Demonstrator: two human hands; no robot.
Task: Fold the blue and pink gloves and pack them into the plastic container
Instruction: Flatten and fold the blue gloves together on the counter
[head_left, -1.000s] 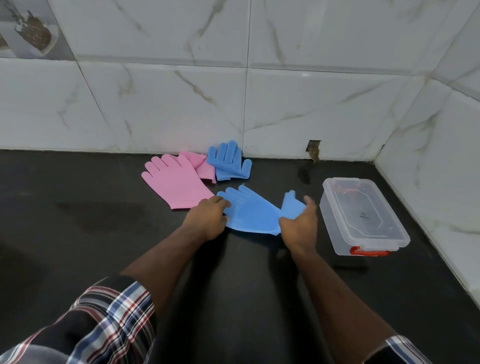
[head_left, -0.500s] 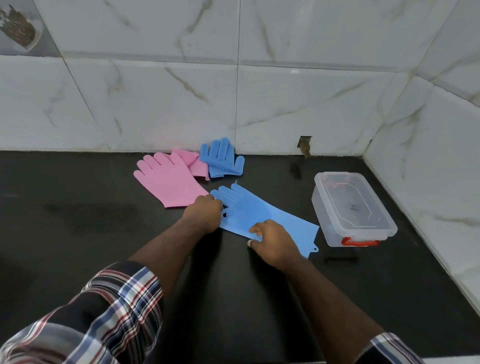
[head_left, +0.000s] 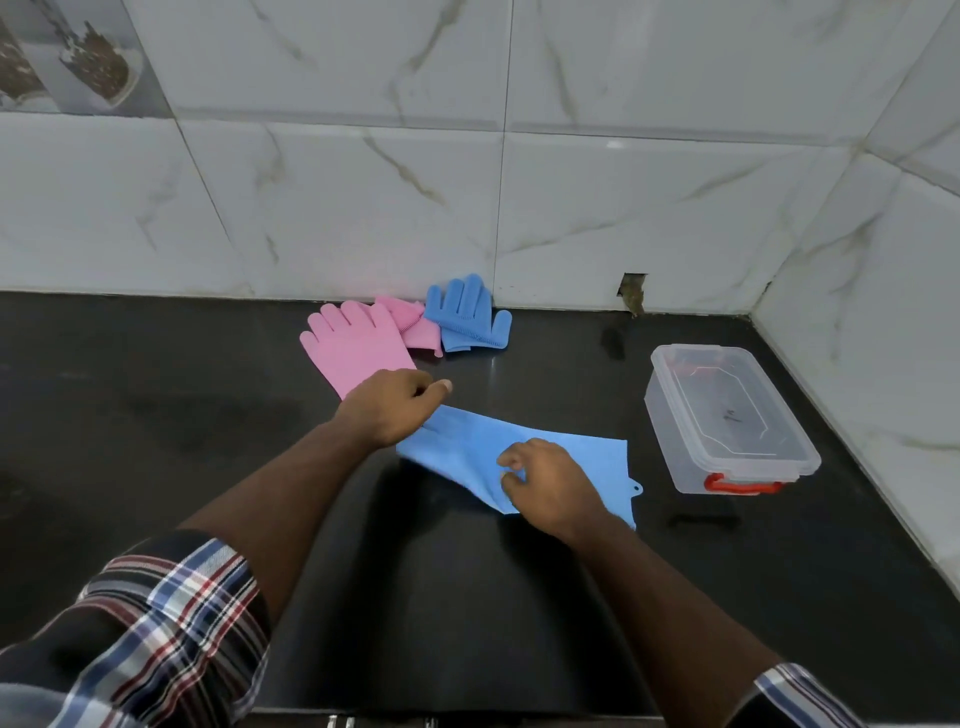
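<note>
A blue glove (head_left: 524, 441) lies flat on the black counter (head_left: 156, 415), cuff toward the right. My left hand (head_left: 395, 410) grips its finger end with curled fingers, and the glove's fingers are hidden beneath it. My right hand (head_left: 550, 483) pinches the glove's near edge around the middle. A pink glove (head_left: 353, 348) lies flat behind my left hand. A second pink glove (head_left: 415, 325) and a second blue glove (head_left: 465, 317) lie crumpled by the wall. The clear plastic container (head_left: 670, 415) stands at the right, lid on, red latch (head_left: 743, 486) facing me.
White marble-look tiled walls (head_left: 571, 208) close the counter at the back and right, forming a corner behind the container. A small hole in the wall (head_left: 631, 293) sits at counter level. The counter's front edge runs along the bottom of the view.
My right hand let the raised cuff down flat, then moved left to the glove's near edge. My left hand now covers the glove's fingers, which showed before.
</note>
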